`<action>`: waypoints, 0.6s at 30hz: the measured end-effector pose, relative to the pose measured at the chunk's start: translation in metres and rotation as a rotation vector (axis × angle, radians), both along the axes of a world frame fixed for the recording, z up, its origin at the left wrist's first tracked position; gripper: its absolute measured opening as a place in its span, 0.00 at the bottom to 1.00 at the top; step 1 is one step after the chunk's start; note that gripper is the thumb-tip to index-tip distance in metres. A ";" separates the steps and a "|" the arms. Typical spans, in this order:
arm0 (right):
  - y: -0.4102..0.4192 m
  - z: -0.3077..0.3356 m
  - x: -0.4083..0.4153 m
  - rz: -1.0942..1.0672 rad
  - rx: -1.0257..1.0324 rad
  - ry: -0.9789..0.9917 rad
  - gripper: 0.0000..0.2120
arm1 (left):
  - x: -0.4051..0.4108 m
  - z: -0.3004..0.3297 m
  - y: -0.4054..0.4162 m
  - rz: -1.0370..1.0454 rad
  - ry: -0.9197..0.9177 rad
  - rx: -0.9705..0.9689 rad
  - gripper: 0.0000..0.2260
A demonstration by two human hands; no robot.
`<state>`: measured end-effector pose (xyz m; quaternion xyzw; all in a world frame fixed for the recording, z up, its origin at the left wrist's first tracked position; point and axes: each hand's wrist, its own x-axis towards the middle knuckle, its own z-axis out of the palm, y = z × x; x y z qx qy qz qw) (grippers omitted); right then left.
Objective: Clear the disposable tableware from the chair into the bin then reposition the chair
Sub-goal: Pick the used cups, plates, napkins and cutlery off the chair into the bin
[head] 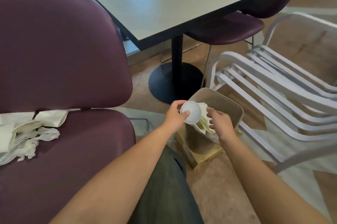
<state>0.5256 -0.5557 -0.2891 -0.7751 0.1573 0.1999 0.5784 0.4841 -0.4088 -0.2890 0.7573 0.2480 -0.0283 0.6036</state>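
Head view, lower centre: left hand (174,114) grips a round white disposable bowl (191,112) by its rim over the tan plastic bin (235,109), right hand (219,123) open-fingered steadying flimsy, light, easily crushed plates (204,123).

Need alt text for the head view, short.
Both hands hold disposable tableware over a tan bin: left hand grips a white bowl, right hand touches cutlery. Napkins lie on the purple chair.
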 end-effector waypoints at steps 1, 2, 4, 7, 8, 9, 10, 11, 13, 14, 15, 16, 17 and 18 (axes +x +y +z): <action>-0.001 0.000 0.001 0.039 0.015 0.001 0.18 | 0.003 -0.002 -0.004 -0.007 0.003 -0.018 0.18; 0.000 0.000 0.002 0.076 0.020 -0.010 0.18 | 0.004 -0.001 -0.008 -0.008 0.004 -0.034 0.18; -0.002 -0.001 0.006 0.118 0.014 -0.027 0.18 | 0.009 -0.003 -0.015 -0.004 0.008 -0.058 0.17; -0.007 -0.002 0.011 0.107 -0.005 -0.055 0.16 | 0.015 -0.007 -0.020 -0.015 0.027 -0.082 0.17; -0.009 -0.002 0.013 0.104 -0.026 -0.079 0.15 | 0.017 -0.008 -0.020 -0.021 0.035 -0.084 0.17; -0.011 -0.001 0.014 0.107 -0.064 -0.105 0.15 | 0.018 -0.010 -0.020 -0.024 0.043 -0.074 0.17; -0.014 -0.002 0.017 0.113 -0.108 -0.130 0.14 | 0.019 -0.011 -0.019 -0.024 0.050 -0.059 0.17; -0.017 -0.004 0.018 0.132 -0.163 -0.140 0.15 | 0.018 -0.012 -0.018 -0.018 0.057 -0.044 0.17; -0.021 -0.007 0.019 0.192 -0.269 -0.103 0.18 | 0.015 -0.011 -0.014 -0.013 0.063 -0.026 0.17; -0.022 -0.009 0.018 0.224 -0.334 -0.070 0.21 | 0.012 -0.010 -0.012 -0.016 0.062 -0.015 0.16; -0.022 -0.009 0.016 0.255 -0.403 -0.044 0.24 | 0.009 -0.008 -0.008 -0.010 0.057 -0.006 0.16; -0.022 -0.011 0.014 0.273 -0.453 -0.033 0.25 | 0.005 -0.006 -0.005 -0.003 0.050 0.003 0.15; -0.018 -0.009 0.010 0.281 -0.466 -0.044 0.25 | 0.000 -0.003 0.000 0.009 0.038 0.013 0.14; -0.014 -0.005 0.007 0.278 -0.452 -0.059 0.24 | -0.004 -0.001 0.004 0.019 0.024 0.025 0.14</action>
